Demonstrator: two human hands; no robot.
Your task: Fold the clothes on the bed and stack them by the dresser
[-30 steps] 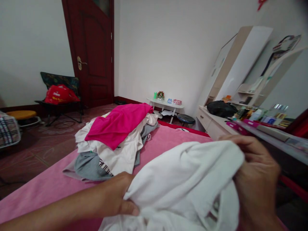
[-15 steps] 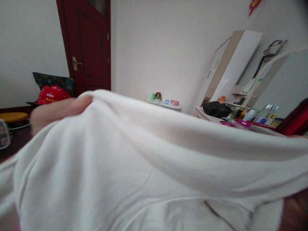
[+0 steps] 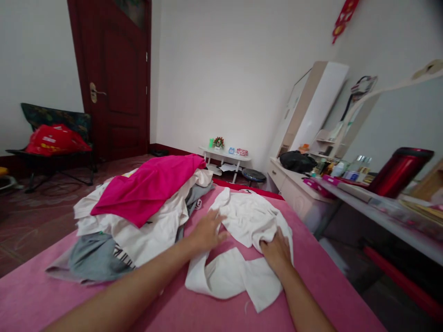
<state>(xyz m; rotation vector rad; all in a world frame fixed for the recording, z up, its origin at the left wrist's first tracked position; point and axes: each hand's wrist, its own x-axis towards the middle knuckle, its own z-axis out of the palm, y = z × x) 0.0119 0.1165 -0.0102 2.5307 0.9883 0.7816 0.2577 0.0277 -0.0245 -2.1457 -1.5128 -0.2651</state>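
A white garment (image 3: pixel 242 230) lies spread on the pink bed cover (image 3: pixel 311 272) in front of me. My left hand (image 3: pixel 206 229) rests on its left edge with fingers stretched out and apart. My right hand (image 3: pixel 276 250) presses on the middle of the cloth, fingers curled into a fold of it. To the left sits a heap of clothes (image 3: pixel 138 216) topped by a bright pink garment (image 3: pixel 148 186), with white and grey pieces underneath.
A dark red door (image 3: pixel 110 78) stands at the back left, a chair with a red bag (image 3: pixel 51 138) beside it. A small white table (image 3: pixel 224 154) and a stool (image 3: pixel 254 174) are beyond the bed. A dresser (image 3: pixel 297 184) and a red flask (image 3: pixel 398 170) are at the right.
The white garment was bunched in both hands, then swung up in front of the camera, and now lies spread on the bed with both hands on it.
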